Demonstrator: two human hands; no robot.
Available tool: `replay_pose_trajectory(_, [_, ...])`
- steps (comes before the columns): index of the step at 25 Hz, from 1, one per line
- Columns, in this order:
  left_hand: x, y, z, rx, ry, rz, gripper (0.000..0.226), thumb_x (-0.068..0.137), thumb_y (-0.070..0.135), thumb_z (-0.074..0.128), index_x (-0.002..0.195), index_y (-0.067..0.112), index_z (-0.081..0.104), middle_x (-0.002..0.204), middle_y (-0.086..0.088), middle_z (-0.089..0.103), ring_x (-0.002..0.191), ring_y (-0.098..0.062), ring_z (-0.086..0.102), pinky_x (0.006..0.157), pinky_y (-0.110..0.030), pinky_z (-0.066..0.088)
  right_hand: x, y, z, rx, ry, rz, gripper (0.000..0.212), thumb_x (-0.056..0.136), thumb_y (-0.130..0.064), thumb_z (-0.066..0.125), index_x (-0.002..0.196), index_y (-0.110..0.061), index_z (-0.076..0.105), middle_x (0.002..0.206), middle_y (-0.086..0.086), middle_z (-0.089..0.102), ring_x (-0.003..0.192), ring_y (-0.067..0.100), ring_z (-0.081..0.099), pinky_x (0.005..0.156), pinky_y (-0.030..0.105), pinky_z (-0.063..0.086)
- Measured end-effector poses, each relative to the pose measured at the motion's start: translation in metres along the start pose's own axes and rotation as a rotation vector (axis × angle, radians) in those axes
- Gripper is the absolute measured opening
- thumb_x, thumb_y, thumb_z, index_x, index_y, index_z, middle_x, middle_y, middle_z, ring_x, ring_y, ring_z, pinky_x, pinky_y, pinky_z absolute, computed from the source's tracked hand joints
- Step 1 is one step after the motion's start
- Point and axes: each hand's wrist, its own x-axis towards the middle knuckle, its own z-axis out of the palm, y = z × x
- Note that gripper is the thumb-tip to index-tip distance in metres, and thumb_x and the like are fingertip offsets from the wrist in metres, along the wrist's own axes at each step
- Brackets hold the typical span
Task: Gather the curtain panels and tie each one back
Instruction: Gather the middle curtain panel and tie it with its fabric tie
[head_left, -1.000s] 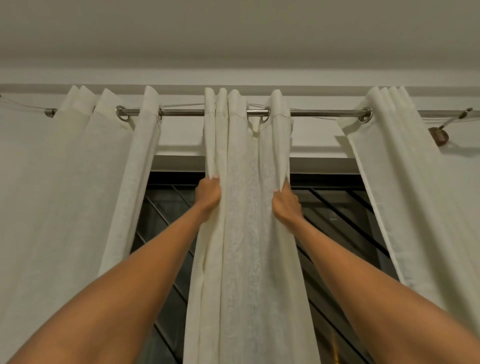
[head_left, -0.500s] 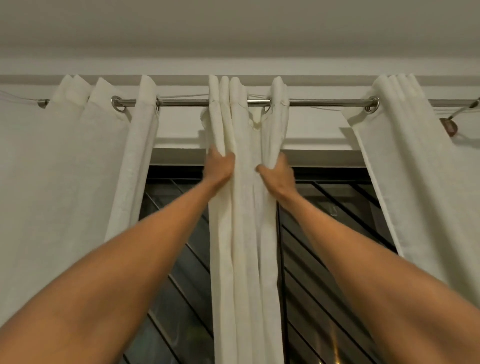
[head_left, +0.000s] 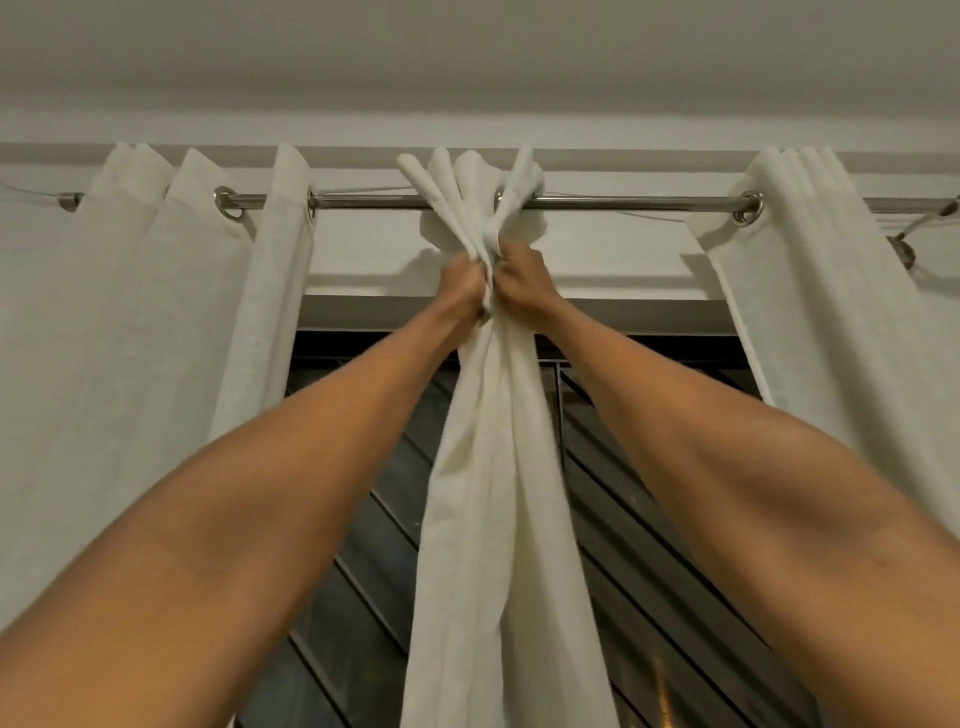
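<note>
Gathering step: left hand and right hand both clench the middle curtain panel just below the rod (tight grip); tying comes next, I judge.

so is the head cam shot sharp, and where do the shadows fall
Head view: dim, warm light, no glare; the gathered middle panel casts soft shadows on the wall beside the left hand and right hand; both hands look slightly soft; the wide lens swells the forearms at the bottom corners.
</note>
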Motion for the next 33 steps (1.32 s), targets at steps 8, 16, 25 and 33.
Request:
replay_pose_trajectory(8, [-0.008,-0.015,-0.055,0.178,0.103,0.003,0.036,0.096,0.006,0.041,0.121,0.008,0.066,0.107,-0.012,0.069,0.089,-0.026,0.067,0.062,-0.03,0.054,-0.015,-0.015,0.034,-0.044,-0.152,-0.041,0.05,0.098,-0.002,0.042,0.148,-0.008,0.047,0.146,0.015,0.052,0.136,0.035,0.046,0.114,0.042,0.035])
replay_pose_trajectory(16, [-0.011,-0.012,-0.049,0.096,0.051,0.056,0.033,0.104,0.028,0.046,0.132,0.014,0.057,0.116,-0.001,0.067,0.102,-0.02,0.066,0.078,-0.03,0.054,-0.029,-0.001,0.025,0.225,-0.155,0.099,0.054,0.096,-0.026,0.05,0.15,-0.021,0.044,0.138,-0.001,0.056,0.121,0.021,0.057,0.08,0.033,0.053])
replay_pose_trajectory(25, [-0.025,-0.029,0.016,0.525,-0.12,-0.013,0.038,0.102,0.014,0.04,0.136,0.001,0.052,0.13,-0.016,0.061,0.115,-0.034,0.06,0.094,-0.041,0.052,-0.084,0.039,0.056,-0.118,0.03,0.193,0.061,0.091,-0.022,0.055,0.146,-0.013,0.031,0.115,0.01,0.063,0.104,0.034,0.065,0.082,0.048,0.056])
replay_pose_trajectory(33, [-0.032,-0.025,-0.033,1.154,0.202,0.394,0.069,0.099,0.039,0.05,0.158,0.023,0.018,0.168,-0.009,0.001,0.127,-0.042,0.044,0.079,-0.047,0.049,-0.1,0.026,0.044,-0.604,0.283,-0.115,0.096,0.086,-0.01,0.061,0.161,-0.029,0.004,0.163,0.016,0.019,0.072,0.022,0.056,0.05,0.036,0.049])
